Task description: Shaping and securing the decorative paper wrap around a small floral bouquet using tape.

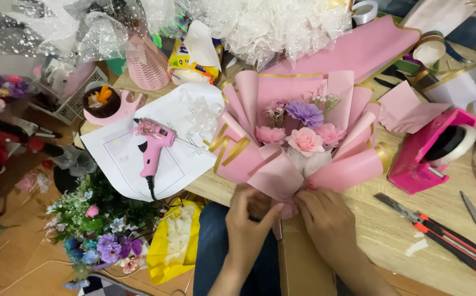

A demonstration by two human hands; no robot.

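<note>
Gripping the gathered base of a pink paper-wrapped bouquet [298, 142], both hands work at lower centre of the frame. Left hand [250, 216] is closed on the neck of the wrap from the left; right hand [325, 219] is pinched on it from the right, fingers touching the pink paper. Bouquet lies flat on the wooden desk [380, 225], blooms pointing toward the top of the frame: purple flower [305, 113] above, pink roses [305, 141] below it, gold ribbon edging on the folds.

Left of it, a pink glue gun [153, 145] rests on a white paper sheet [123, 159]. Right of centre, a pink tape dispenser [429, 151] sits on the desk. Lower right: red-handled utility knife [440, 233]. White tulle [282, 24] sits bunched at top centre. Artificial flower bunch [98, 230] sits lower left, beside a yellow bag [175, 241].
</note>
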